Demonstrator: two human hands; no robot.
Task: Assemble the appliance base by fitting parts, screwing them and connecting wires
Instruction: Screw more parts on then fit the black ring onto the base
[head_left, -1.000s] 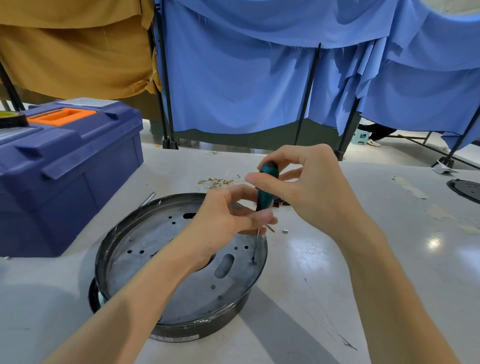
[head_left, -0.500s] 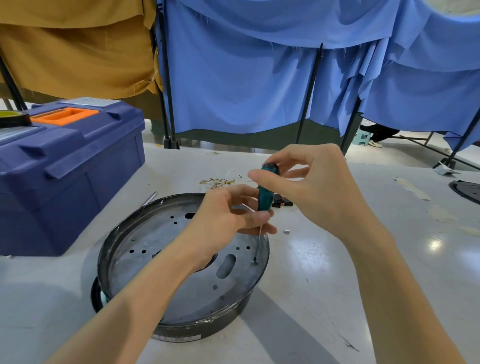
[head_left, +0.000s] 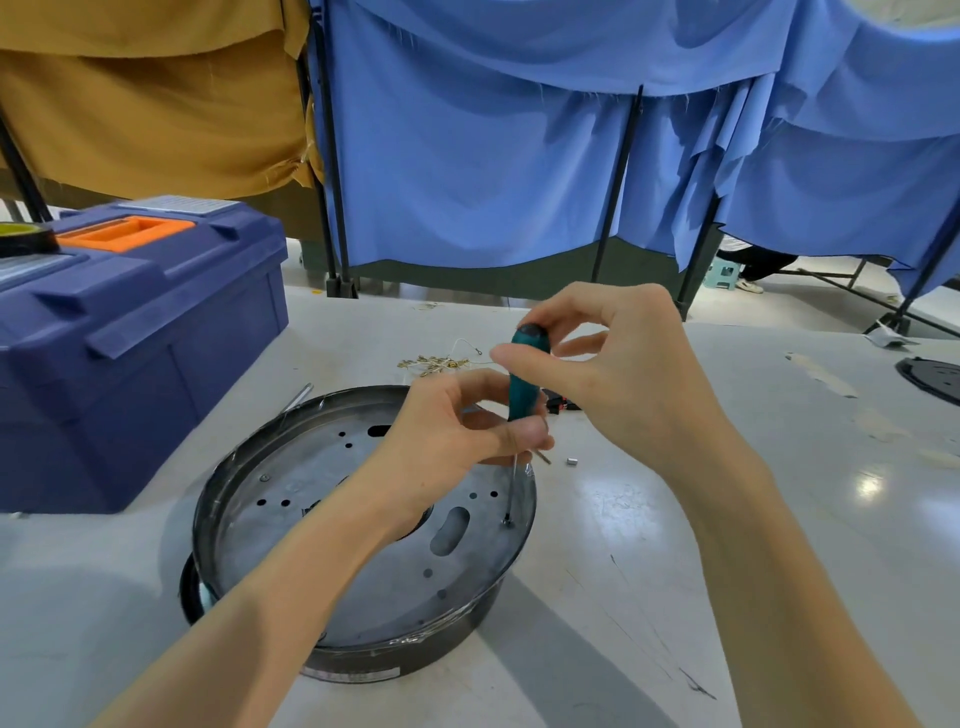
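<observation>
A round dark metal appliance base (head_left: 291, 499) with several holes and a slot lies on the white table in front of me. A screwdriver with a teal handle (head_left: 524, 384) stands nearly upright, its thin shaft tip on a screw (head_left: 508, 521) near the base's right rim. My right hand (head_left: 634, 374) grips the top of the handle with thumb and fingers. My left hand (head_left: 457, 436) pinches the lower end of the handle and the shaft, steadying it.
A blue toolbox (head_left: 130, 332) with an orange handle stands at the left. A heap of small brass parts and white wire (head_left: 441, 361) lies behind the base; a small metal piece (head_left: 572, 461) to its right. A dark round part (head_left: 935, 379) sits at the far right edge. Blue curtains hang behind.
The screwdriver stays on the same screw. My right-hand fingers have shifted slightly round the handle top; my left hand keeps its hold.
</observation>
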